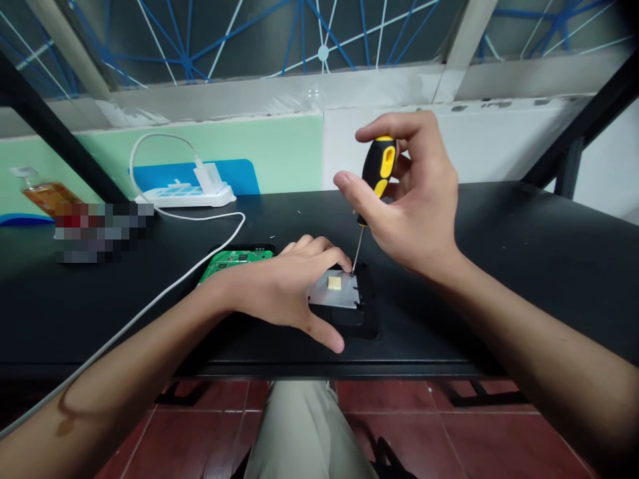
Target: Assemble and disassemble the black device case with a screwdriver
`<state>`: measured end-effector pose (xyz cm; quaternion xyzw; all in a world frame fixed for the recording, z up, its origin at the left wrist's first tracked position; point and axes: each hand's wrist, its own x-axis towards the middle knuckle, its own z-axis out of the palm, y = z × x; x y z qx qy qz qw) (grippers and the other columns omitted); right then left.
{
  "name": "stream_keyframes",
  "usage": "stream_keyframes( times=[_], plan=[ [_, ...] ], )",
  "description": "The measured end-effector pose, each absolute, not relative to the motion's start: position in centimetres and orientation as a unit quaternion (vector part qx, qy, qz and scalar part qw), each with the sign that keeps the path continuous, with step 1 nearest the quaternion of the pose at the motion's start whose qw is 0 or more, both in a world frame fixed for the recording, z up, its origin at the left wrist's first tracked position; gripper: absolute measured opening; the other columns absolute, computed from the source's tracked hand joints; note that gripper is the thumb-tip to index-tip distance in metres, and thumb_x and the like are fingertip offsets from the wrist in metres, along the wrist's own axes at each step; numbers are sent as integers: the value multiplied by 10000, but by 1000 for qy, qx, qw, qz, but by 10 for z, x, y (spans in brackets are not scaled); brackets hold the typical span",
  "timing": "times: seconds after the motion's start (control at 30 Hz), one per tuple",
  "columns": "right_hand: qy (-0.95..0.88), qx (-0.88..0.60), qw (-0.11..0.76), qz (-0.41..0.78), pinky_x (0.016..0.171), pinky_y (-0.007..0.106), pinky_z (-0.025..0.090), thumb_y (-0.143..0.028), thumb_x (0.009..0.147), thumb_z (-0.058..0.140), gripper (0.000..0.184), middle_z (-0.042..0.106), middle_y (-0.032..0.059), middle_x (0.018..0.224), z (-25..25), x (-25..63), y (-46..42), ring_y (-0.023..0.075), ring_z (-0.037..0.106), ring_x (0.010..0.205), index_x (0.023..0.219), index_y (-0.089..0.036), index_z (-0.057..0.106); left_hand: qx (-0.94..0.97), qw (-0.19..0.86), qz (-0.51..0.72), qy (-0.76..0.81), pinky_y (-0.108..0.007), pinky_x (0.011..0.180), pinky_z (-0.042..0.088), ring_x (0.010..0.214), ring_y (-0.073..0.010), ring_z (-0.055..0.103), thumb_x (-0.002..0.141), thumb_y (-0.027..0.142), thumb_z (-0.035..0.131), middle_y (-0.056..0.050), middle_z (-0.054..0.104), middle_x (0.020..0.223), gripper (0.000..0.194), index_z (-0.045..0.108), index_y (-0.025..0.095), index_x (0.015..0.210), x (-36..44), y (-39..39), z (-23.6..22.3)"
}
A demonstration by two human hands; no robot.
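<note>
My right hand (419,186) has its fingers curled round the handle of a yellow and black screwdriver (373,174), its thumb standing off the near side. The thin shaft slants down, and its tip meets the upper right corner of a silver metal plate (322,297) bearing a pale yellow square pad (334,283). That plate sits in a black plastic housing (368,313). Across the housing lies my left hand (284,286), thumb spread wide and index fingertip beside the screwdriver tip. A green circuit board (229,258) shows partly behind my left wrist, the rest hidden.
A white cable (200,263) runs over the black table (479,319) from a charger (207,177) in a white power strip (180,195). Two tiny screw-like bits lie behind the device. At the far left leans a bottle of amber liquid (50,196), next to a pixelated patch.
</note>
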<state>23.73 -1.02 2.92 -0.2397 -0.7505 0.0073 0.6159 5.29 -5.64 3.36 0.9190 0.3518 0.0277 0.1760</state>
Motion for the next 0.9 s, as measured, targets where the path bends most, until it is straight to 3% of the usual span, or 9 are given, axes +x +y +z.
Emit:
stream_keyframes(
  times=[0.23,0.47,0.7,0.9],
  plan=[
    [-748,-230,616,90,633,269,631,-315,1003,394,290,647,-29,1091,28,237,-11,115,704,809,1235,-368,560,919,177,24,352,-382,945,379,1144,-283,415,644,638,802,-67,474,1228,801,451,235,1240,53,-56,33],
    [-746,-255,615,13,637,289,615,-363,869,648,296,632,7,1118,29,237,-12,159,666,842,1155,-308,596,919,180,25,350,-391,937,377,1148,-297,418,653,669,770,-77,478,1223,794,454,236,1239,52,-56,34],
    [-750,-237,611,89,633,288,617,-420,994,400,292,648,1,1115,27,236,-13,152,701,841,1233,-372,562,919,181,25,349,-389,944,376,1155,-300,415,656,665,771,-80,481,1239,791,455,234,1239,52,-55,33],
    [-752,-243,611,28,677,311,619,-393,894,620,299,649,10,1107,29,236,-11,156,674,820,1181,-316,585,919,178,22,353,-388,943,372,1152,-298,418,656,658,777,-79,479,1227,789,454,237,1239,53,-57,35]
  ],
)
